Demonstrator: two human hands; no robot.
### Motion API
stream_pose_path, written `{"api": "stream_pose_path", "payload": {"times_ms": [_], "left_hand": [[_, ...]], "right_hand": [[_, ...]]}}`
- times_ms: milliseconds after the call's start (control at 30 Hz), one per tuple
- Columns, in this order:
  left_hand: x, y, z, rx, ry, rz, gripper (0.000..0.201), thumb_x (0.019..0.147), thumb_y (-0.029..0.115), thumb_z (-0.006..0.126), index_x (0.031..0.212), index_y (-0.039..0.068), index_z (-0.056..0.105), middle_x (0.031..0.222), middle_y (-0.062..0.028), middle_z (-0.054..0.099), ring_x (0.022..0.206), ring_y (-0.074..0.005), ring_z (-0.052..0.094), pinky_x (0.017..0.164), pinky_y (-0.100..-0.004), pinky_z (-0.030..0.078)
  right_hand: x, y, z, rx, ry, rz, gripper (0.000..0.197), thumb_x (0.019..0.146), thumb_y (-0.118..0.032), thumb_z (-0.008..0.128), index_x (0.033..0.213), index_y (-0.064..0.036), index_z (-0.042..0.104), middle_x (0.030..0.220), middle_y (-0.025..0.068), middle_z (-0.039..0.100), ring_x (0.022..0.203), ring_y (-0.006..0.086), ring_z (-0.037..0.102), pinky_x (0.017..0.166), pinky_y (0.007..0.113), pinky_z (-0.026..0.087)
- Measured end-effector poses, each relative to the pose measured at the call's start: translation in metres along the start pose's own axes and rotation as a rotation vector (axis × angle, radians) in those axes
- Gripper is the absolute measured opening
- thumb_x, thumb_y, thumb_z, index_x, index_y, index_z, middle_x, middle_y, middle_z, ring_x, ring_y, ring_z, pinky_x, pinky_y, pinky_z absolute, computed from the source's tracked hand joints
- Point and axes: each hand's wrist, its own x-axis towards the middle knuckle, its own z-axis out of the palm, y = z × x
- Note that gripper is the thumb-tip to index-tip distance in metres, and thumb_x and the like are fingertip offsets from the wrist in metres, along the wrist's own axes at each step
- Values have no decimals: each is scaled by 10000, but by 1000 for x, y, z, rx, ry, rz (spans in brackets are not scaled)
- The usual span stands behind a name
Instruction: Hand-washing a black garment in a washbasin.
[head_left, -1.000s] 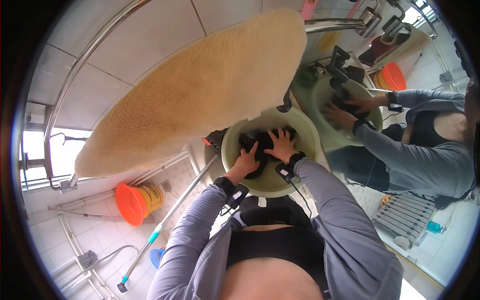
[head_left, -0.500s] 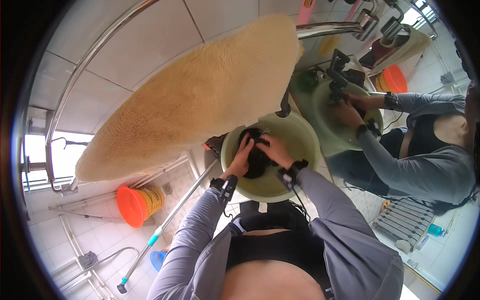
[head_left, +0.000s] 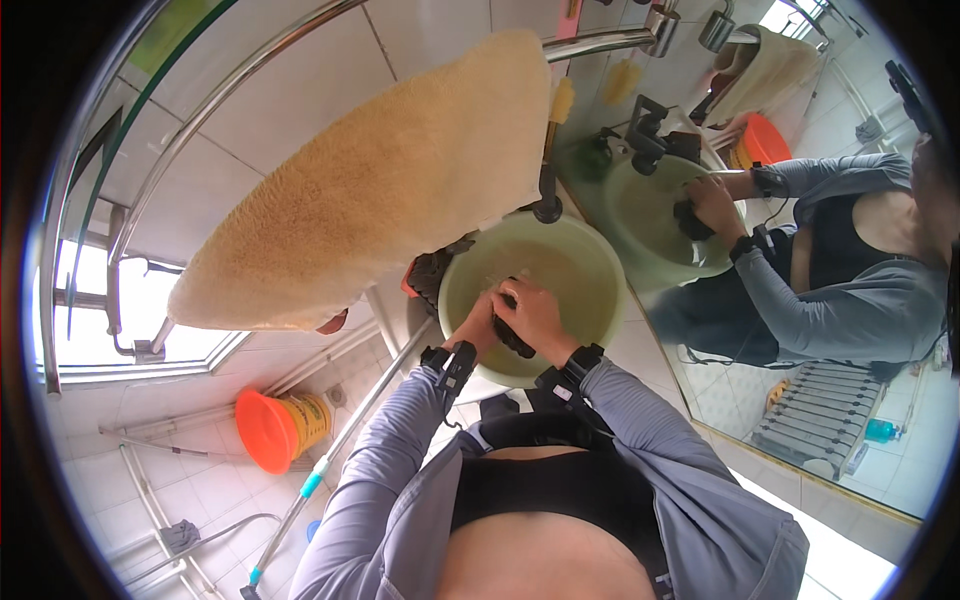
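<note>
A wet-looking, bunched black cloth (head_left: 512,338) is squeezed between my two hands over the near left part of a pale green basin (head_left: 612,280) holding water. My left hand (head_left: 480,322) closes round its left side. My right hand (head_left: 535,318) wraps over it from the right, fingers curled and touching the left hand. What kind of garment the cloth is, I cannot tell. Part of it hangs below the right hand, near the basin's near wall. The mirror (head_left: 665,310) on the right reflects both hands gripping the dark bundle above the water.
A beige towel (head_left: 380,170) hangs from a metal rail beyond the basin. Beside the basin's left rim lies a dark bundle (head_left: 428,280). A pole (head_left: 345,430) slants at the left, near an orange bucket (head_left: 268,432). A dark tap (head_left: 547,195) reaches over the far rim.
The black cloth, spread low in the basin before, is now gathered into a small bundle. My hands have drawn together and nearer to me round it. The view has shifted a little.
</note>
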Motion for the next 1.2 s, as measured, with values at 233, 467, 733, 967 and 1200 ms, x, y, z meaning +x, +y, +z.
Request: {"api": "stream_pose_path", "payload": {"times_ms": [233,467,733,967,1200], "left_hand": [[13,55,30,-606,484,-636,321,902,328,502,1011,36,581,941,-86,631,822,-200,635,716,-308,518],[-9,64,13,-417,297,-601,396,827,309,643,1082,13,578,886,-88,632,774,-190,629,703,-282,504],[-26,58,4,587,455,-96,348,741,223,730,935,-33,595,1098,-168,474,1019,-276,500,858,-313,413],[-18,113,2,19,308,-109,254,817,153,660,979,-15,560,1026,-93,522,965,-156,518,811,-264,422],[-8,189,27,-549,374,-174,142,879,142,587,962,37,542,866,-10,547,797,-81,537,705,-219,448]], "right_hand": [[18,37,-6,104,-82,386,311,866,-326,530,907,-39,644,862,166,638,794,344,606,688,389,462],[31,93,-28,237,-208,339,258,835,-269,589,858,-19,646,797,140,648,734,257,626,669,332,462],[17,78,-62,76,-383,280,208,720,-208,708,899,-117,654,757,63,609,726,186,590,661,302,452],[3,84,-60,-67,-510,76,325,689,-288,733,967,-155,632,913,111,595,889,258,580,743,363,446],[-3,97,-18,-115,-153,-220,377,760,-283,678,1051,-79,554,937,119,585,896,247,563,773,353,441]]}}
